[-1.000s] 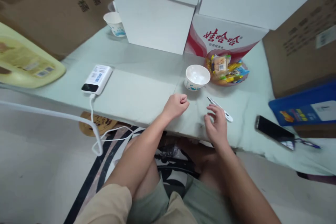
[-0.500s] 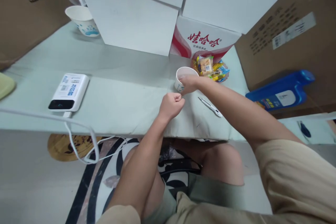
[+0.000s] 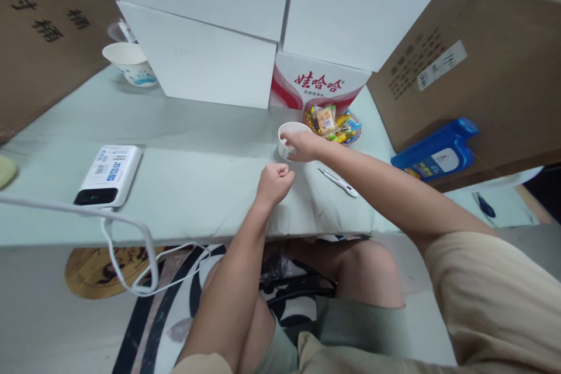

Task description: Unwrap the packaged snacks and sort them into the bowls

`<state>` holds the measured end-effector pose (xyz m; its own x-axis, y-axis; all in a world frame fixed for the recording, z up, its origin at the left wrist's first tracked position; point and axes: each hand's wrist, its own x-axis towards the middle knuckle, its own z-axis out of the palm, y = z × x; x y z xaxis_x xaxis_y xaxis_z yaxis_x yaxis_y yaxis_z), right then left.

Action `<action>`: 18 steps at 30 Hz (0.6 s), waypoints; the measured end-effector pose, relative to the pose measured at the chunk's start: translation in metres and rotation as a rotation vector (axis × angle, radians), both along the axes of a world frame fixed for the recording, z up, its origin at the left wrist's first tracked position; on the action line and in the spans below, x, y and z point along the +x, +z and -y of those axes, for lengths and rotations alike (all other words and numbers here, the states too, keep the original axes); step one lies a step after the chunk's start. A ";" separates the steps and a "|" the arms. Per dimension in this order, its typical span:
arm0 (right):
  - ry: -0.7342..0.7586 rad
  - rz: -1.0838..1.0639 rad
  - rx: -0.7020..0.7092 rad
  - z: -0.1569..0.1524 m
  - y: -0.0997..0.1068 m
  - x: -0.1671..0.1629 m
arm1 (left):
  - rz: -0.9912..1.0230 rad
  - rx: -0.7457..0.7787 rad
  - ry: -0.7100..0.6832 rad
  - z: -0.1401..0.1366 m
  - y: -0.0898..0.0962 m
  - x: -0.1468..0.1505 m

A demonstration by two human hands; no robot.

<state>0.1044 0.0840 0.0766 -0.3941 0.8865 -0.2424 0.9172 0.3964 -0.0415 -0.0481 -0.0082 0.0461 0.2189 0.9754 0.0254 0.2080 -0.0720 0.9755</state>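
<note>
In the head view, I am holding my right hand [image 3: 302,145] at the rim of the upright paper cup [image 3: 295,128], its fingers bending over the near side; whether they are gripping, I cannot tell. Handling the cup is, I judge, the step in hand, calling for steady fingers without tipping. My left hand [image 3: 275,184] is curling into a fist just beside, contents hidden. Wrapped snacks [image 3: 326,121] are crowding the cup's far right; a pen-like tool [image 3: 338,182] is lying under the forearm's path.

The right hand [image 3: 301,146] hides part of the paper cup [image 3: 293,127].
</note>
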 end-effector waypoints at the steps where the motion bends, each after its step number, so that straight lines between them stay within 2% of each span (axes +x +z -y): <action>1: 0.043 -0.011 0.037 0.003 0.003 0.002 | 0.008 -0.008 0.003 -0.001 0.000 0.000; 5: 0.153 -0.126 0.213 0.012 0.020 0.000 | 0.044 -0.039 0.021 -0.003 0.004 -0.005; 9: 0.301 -0.271 0.318 0.007 0.036 -0.033 | 0.004 -0.104 0.044 0.000 0.008 -0.018; 12: 0.339 -0.289 0.273 -0.010 0.040 -0.076 | 0.071 -0.176 0.054 0.000 0.002 -0.028; 15: 0.342 -0.249 0.210 -0.029 0.040 -0.127 | 0.184 -0.132 0.083 -0.001 -0.006 -0.038; 18: 0.347 -0.215 0.155 -0.047 0.039 -0.180 | 0.276 -0.132 0.067 0.006 -0.007 -0.051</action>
<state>-0.0757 0.1306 0.1156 -0.7018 0.7123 0.0031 0.7058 0.6960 -0.1323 -0.0992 -0.0138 0.0394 0.1563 0.9863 -0.0533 -0.0660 0.0643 0.9957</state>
